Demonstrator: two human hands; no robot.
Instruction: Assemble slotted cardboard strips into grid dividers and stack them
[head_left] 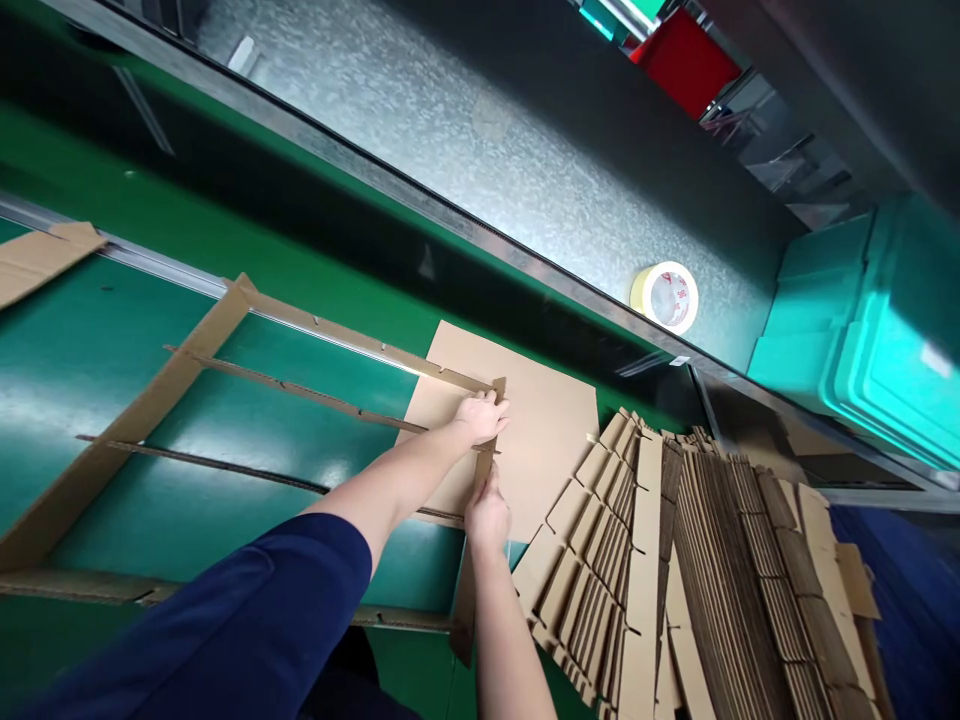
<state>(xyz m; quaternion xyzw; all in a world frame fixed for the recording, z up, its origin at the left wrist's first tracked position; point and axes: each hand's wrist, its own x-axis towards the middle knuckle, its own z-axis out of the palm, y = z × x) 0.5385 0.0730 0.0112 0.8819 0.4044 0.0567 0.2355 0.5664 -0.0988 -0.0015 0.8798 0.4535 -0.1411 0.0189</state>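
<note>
Cardboard divider strips (322, 405) stand on edge, crossed into an open grid on the green table (300, 450). At the grid's right end, one cross strip (485, 462) runs between my hands. My left hand (480, 418) is closed on its upper part, close to where the long strips meet it. Lower down, my right hand (489, 512) pinches the same strip, its fingers partly hidden. Beneath both hands lies a flat cardboard sheet (544, 430). At the grid's left end stands another cross strip (161, 400).
Stacked slotted cardboard dividers (720, 570) lean to the right. Behind the table runs a metal shelf (465, 130), bearing a roll of tape (666, 298) and teal bins (862, 320). A cardboard piece (45, 260) lies at far left.
</note>
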